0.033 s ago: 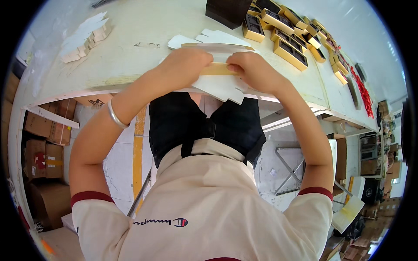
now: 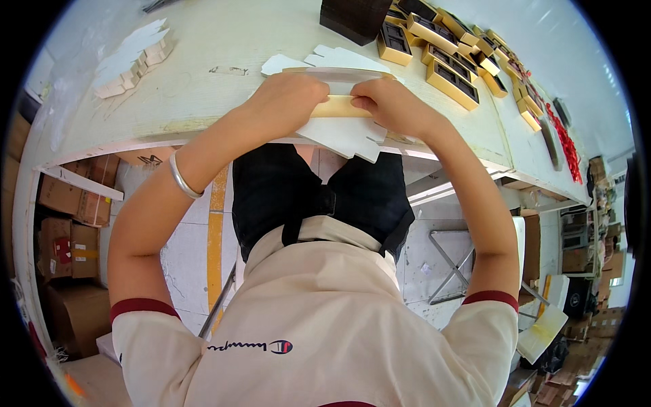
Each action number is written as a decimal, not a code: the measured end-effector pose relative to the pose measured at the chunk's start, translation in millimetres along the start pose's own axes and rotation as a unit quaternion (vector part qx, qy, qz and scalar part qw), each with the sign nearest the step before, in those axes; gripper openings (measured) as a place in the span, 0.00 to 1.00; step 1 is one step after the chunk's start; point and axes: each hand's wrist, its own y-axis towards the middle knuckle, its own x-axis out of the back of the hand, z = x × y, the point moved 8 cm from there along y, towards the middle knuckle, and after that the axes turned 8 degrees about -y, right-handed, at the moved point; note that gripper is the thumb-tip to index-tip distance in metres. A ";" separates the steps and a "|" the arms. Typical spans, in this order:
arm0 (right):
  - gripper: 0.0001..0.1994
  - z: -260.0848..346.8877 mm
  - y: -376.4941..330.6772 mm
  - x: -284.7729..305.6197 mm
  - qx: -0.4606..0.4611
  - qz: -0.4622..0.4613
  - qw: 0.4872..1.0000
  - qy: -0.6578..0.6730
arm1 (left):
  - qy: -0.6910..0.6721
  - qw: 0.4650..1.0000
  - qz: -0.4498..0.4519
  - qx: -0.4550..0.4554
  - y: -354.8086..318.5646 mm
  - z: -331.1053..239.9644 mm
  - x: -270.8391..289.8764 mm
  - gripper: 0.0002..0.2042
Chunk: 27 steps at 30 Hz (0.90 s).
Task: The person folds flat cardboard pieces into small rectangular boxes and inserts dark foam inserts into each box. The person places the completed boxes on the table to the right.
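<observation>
- Nothing has visibly moved since the earlier frame: both hands sit at the same spot on the table edge, on the same gold piece.
- Head view, upper centre of the frame: the left hand [image 2: 288,102] is curled closed over the left end of a flat gold box piece [image 2: 339,107], fingers wrapped on it.
- Just right of it, the right hand [image 2: 393,105] grips the other end of the gold box piece, fingers bent down over its top edge.
- Under and beyond the gold piece lie white die-cut card blanks [image 2: 342,136], one hanging over the near edge of the white table [image 2: 217,74].
- A silver bangle [image 2: 182,178] circles the left wrist, left of centre.
- Upper left: a loose pile of small white card pieces [image 2: 132,57] lies on the table, well apart from the hands.
- Upper right: rows of gold-rimmed boxes with dark insides [image 2: 451,81] run toward the right rim, with a dark brown stack [image 2: 352,17] at the top edge.
- Far right: red items [image 2: 566,146], too small to identify.
- Lower left: brown cardboard cartons [image 2: 68,237] stand on the floor under the table.
</observation>
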 end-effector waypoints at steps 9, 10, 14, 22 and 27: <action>0.07 22.1 -1.4 7.2 0.033 0.020 0.999 -0.031 | -0.173 0.964 -0.138 0.147 2.5 64.5 52.3 0.10; 0.06 28.4 -4.3 8.0 0.045 -0.005 0.998 -0.054 | -0.197 0.964 -0.057 0.172 2.0 77.8 31.4 0.11; 0.05 72.7 -24.3 22.3 0.186 -0.228 0.927 -0.230 | -0.218 0.958 0.087 0.167 5.1 66.9 12.8 0.11; 0.06 84.7 -54.7 69.9 0.119 -0.250 0.926 -0.256 | -0.266 0.943 -0.049 0.191 -7.2 15.5 76.1 0.18; 0.15 43.1 -36.6 28.8 0.184 -0.168 0.967 -0.057 | -0.287 0.952 -0.106 0.021 -15.7 -12.3 27.6 0.24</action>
